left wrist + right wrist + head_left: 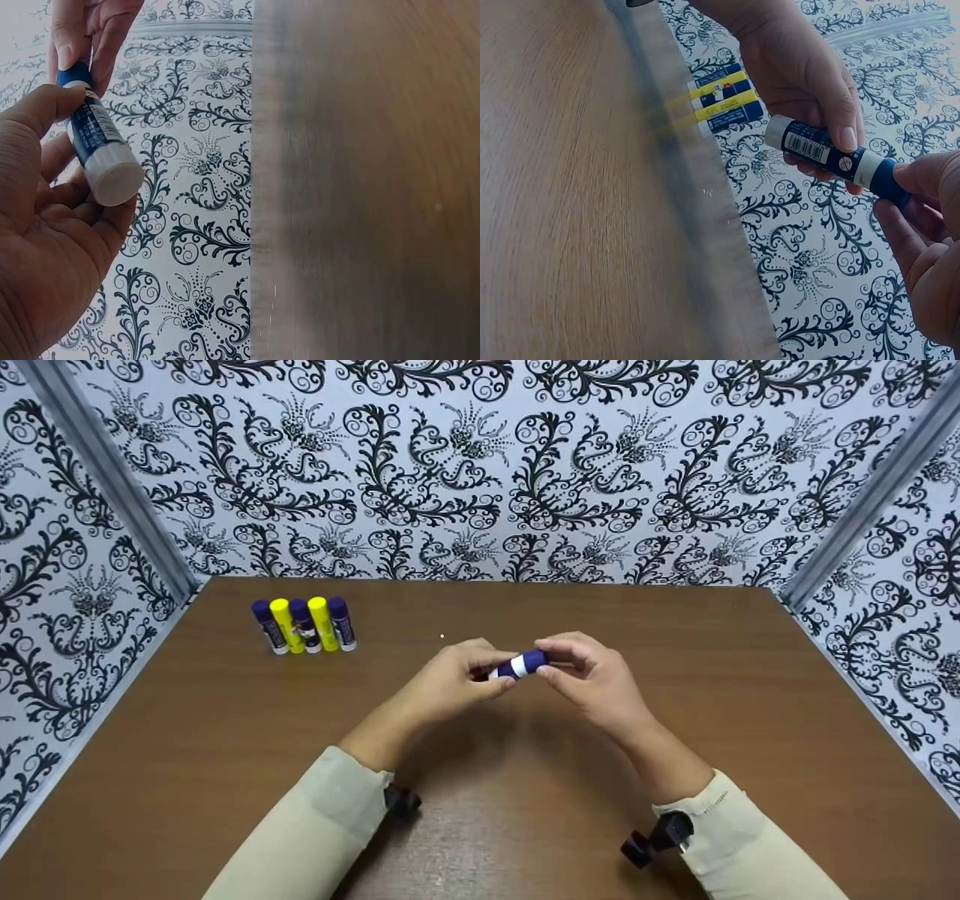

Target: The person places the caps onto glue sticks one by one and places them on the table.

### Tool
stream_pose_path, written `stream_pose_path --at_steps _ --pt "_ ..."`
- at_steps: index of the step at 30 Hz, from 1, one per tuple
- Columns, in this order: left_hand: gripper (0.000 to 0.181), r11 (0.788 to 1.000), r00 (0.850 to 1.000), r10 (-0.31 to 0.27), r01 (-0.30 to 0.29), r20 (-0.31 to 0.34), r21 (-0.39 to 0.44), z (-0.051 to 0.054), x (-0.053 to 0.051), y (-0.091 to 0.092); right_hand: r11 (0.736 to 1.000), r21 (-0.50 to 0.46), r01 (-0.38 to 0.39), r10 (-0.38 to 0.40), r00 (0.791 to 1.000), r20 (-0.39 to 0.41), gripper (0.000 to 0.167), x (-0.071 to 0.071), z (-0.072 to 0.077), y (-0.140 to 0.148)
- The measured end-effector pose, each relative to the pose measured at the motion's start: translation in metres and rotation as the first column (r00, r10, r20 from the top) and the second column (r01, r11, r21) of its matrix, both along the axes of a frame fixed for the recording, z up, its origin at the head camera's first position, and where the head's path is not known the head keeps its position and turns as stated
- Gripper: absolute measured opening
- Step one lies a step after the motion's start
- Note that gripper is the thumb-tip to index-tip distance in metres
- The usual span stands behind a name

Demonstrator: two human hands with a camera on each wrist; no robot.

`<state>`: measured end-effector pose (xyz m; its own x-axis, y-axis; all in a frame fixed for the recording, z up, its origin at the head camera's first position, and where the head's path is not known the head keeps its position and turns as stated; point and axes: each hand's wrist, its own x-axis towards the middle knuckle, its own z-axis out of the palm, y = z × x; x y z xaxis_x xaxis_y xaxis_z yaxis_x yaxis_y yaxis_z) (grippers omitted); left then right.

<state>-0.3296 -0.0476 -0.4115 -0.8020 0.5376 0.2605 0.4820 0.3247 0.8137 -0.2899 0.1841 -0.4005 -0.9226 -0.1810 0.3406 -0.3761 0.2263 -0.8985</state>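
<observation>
A glue stick [519, 664] with a dark blue label and a white base is held tilted above the table between both hands. My left hand [459, 673] grips its body, thumb on the near side. With thumb and fingertips, my right hand [598, 679] pinches the blue cap [891, 184]. A white band shows between cap and label, also plain in the right wrist view. In the left wrist view the white base [114, 176] of the stick faces the camera.
Several glue sticks [304, 626], blue-capped and yellow ones alternating, stand in a row at the table's back left. The brown table [480, 825] is bounded by patterned walls [465, 472] at the back and sides. A tiny white speck [442, 636] lies behind the hands.
</observation>
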Motion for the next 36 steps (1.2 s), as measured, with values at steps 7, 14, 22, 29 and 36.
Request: stream_pose_path --at_steps 7,14,22,29,36 --pt "0.024 0.998 0.998 0.054 -0.053 -0.011 0.028 0.0016 0.0014 0.0002 1.0 0.016 0.008 -0.008 1.0 -0.006 0.031 0.0004 0.0016 0.0002" --pt "0.023 0.999 0.998 0.035 -0.033 -0.051 0.028 0.0025 0.0012 -0.0008 0.999 0.034 -0.003 0.003 1.0 -0.005 0.031 0.0001 0.0013 0.0009" --pt "0.026 1.0 0.996 0.004 -0.002 -0.089 0.02 0.003 0.0013 -0.0004 0.998 0.042 -0.041 0.04 0.999 0.005 0.032 -0.0003 0.0009 0.0016" --pt "0.026 1.0 0.993 -0.012 0.014 -0.117 0.016 0.0042 0.0023 0.0002 0.997 0.041 -0.059 0.059 0.998 0.002 0.032 0.0007 0.002 0.0014" --pt "0.026 1.0 0.991 -0.016 0.019 -0.13 0.019 0.0073 0.0048 0.0009 0.996 0.091 -0.018 0.019 1.0 -0.007 0.032 0.0035 0.0053 0.0019"
